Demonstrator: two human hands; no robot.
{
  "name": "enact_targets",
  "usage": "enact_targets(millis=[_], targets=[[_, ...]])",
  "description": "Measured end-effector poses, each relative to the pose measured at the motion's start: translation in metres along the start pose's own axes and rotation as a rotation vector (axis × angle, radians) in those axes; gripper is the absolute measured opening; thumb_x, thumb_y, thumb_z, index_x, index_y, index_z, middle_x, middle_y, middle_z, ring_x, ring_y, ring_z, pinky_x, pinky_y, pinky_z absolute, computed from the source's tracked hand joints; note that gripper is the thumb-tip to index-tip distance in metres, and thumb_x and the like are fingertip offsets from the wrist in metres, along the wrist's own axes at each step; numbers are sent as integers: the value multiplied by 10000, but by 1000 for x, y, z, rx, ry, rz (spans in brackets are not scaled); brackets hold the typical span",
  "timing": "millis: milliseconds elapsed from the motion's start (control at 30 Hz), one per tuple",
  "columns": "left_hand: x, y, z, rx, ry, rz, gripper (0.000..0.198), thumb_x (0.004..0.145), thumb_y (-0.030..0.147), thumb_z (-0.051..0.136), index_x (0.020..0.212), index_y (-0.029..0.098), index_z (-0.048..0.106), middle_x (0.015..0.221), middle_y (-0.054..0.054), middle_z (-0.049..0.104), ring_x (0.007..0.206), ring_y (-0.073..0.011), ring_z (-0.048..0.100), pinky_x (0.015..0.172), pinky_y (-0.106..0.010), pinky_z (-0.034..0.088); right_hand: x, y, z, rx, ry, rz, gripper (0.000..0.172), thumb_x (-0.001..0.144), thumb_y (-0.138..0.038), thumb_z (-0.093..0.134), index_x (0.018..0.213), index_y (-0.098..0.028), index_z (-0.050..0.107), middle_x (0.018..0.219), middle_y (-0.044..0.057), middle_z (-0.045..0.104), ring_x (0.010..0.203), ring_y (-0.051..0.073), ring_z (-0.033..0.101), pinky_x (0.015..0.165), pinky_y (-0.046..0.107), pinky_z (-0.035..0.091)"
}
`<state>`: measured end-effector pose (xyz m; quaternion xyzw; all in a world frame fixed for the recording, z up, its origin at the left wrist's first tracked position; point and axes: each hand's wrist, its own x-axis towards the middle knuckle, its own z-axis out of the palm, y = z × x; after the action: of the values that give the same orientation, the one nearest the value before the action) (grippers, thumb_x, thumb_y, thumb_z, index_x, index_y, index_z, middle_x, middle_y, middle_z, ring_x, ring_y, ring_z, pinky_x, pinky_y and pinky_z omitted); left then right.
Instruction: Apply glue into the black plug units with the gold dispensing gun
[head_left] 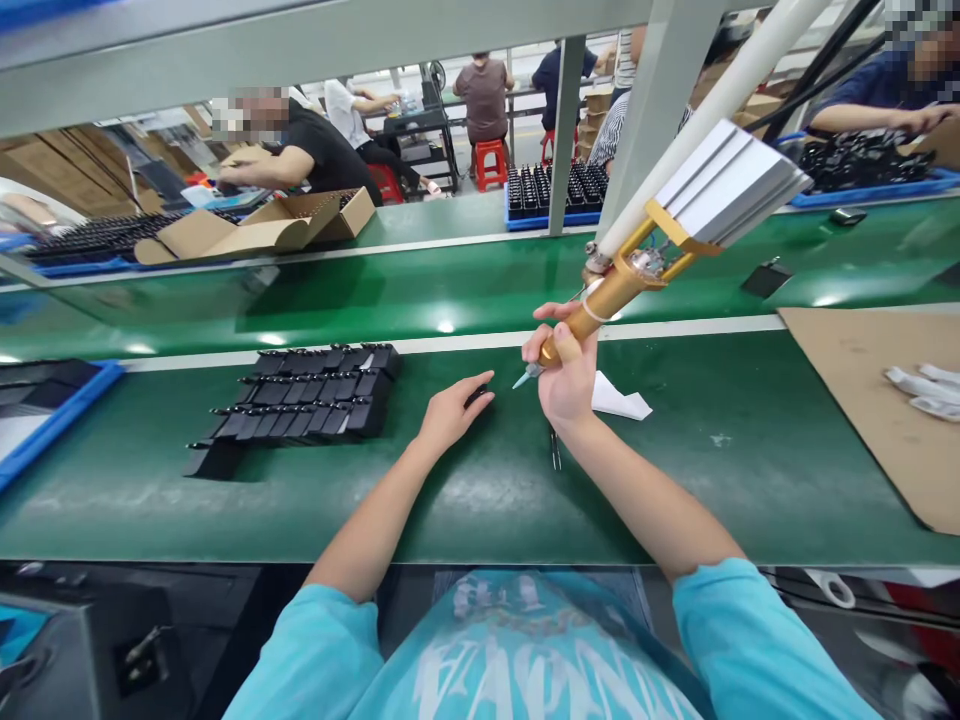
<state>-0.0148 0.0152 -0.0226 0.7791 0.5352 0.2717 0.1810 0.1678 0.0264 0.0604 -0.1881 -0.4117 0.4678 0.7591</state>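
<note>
My left hand (pixel 448 415) is just left of centre over the green work surface, thumb and fingers closed on a small black part (pixel 477 396) that they mostly cover. My right hand (pixel 568 385) grips a gold-coloured glue dispenser (pixel 604 298). Its pale blue nozzle (pixel 523 378) points down and left, a short gap away from the black part. Left of my hands, black plastic housings (pixel 322 395) stand in rows. Below my right hand lies a pair of tweezers (pixel 556 452), partly hidden. A folded white paper (pixel 621 398) sits beside my right wrist.
A blue-rimmed tray (pixel 71 425) is at the far left, and cardboard (pixel 862 400) with white gloves (pixel 930 388) at the right. A green conveyor belt (pixel 442 290) runs behind a white rail. A white pole (pixel 705 130) slants above my right hand. Several people work beyond.
</note>
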Motion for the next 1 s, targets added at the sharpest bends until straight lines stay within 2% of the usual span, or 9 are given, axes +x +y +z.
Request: enact_targets(millis=[100,267,400,567,633,700,800,933,1000], targets=[[0,-3,-10,19,-84,-2,624,817,439,668,1382,249,484,1276,-57,645,1160,-240,611,997,-379,478,1,1,0,-2,1,-3,229,823,-397,584,987,-289,465,935,-43,562,498,38,502,495,240,419],[-2,-3,-18,-42,-95,-2,398,867,404,600,1226,233,628,1204,-52,684,1079,-230,643,952,-361,500,1,1,-1,-12,7,-5,232,818,-401,592,978,-283,472,934,-44,565,499,35,502,490,237,408],[-3,2,-16,-166,-120,36,388,885,418,574,1228,249,639,1196,-52,677,1095,-229,627,980,-372,476,1,-1,-1,-16,10,-7,217,823,-393,588,974,-281,480,935,-40,562,504,37,501,499,241,412],[3,-7,-10,-426,-257,-16,439,914,430,517,1324,283,571,1282,-55,630,1184,-229,585,1013,-377,461,1,-1,-1,-39,14,-6,221,825,-414,585,970,-288,475,935,-35,557,502,46,490,502,250,423],[6,-11,-3,-546,-235,-61,464,914,423,513,1350,268,544,1290,-64,637,1206,-240,579,1025,-395,457,2,-1,-1,-57,19,-5,234,824,-430,584,971,-291,467,937,-33,557,499,48,484,503,254,431],[8,-13,4,-611,-145,-118,460,906,433,522,1313,226,575,1223,-87,679,1146,-250,623,990,-408,488,2,-1,-1,-62,17,-6,235,827,-433,582,974,-292,464,937,-34,554,499,47,482,505,254,436],[7,-12,9,-541,-51,-132,408,913,467,492,1174,200,657,1142,-93,712,1055,-241,665,936,-400,524,2,-1,-1,-58,13,-7,227,833,-427,577,973,-290,463,941,-36,548,504,43,486,506,250,439],[1,-9,4,-260,-128,56,515,806,478,655,1259,242,598,1363,-82,575,1226,-261,564,994,-389,493,2,-1,0,-49,22,-12,232,829,-412,586,962,-282,448,931,-36,552,492,39,487,486,239,429],[0,-8,3,-127,-150,96,584,759,444,716,1283,235,568,1339,-87,588,1224,-274,561,1022,-408,466,1,-1,0,-45,21,-21,236,833,-404,584,967,-286,430,941,-38,553,487,34,486,483,233,426]])
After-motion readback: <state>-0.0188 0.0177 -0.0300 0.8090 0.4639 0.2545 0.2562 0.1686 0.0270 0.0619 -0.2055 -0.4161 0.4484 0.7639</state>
